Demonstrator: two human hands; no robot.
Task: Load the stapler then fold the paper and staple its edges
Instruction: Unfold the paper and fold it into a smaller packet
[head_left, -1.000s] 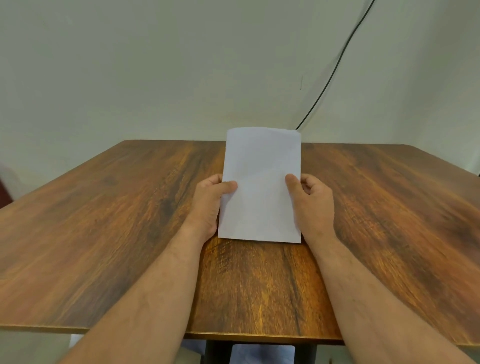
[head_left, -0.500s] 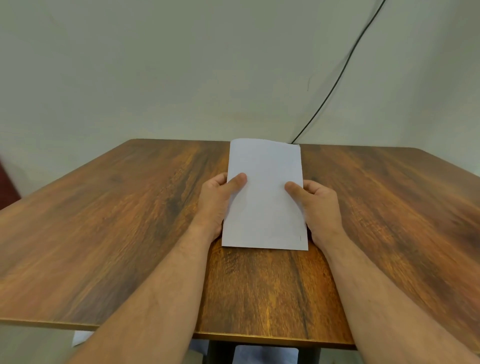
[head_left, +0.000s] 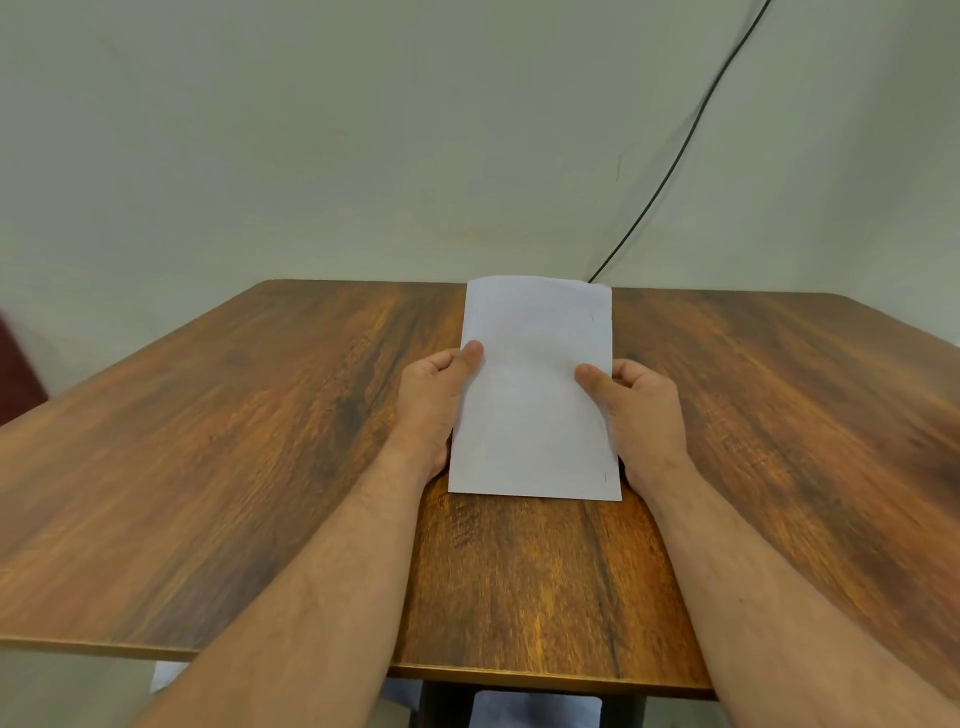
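Observation:
A folded white paper (head_left: 535, 384) is held upright-tilted above the wooden table (head_left: 260, 441), its long side pointing away from me. Small staple marks show along its right edge. My left hand (head_left: 434, 405) grips the paper's left edge, thumb on top and fingers behind. My right hand (head_left: 639, 410) grips the right edge the same way. No stapler is in view.
A black cable (head_left: 680, 150) runs down the pale wall to the table's far edge. A dark red object (head_left: 15, 374) shows at the far left. Pale items (head_left: 535, 709) lie on the floor under the table's near edge.
The paper has dropped lower in view between my hands, and the thumbs have shifted slightly on its edges. Both hands keep their hold.

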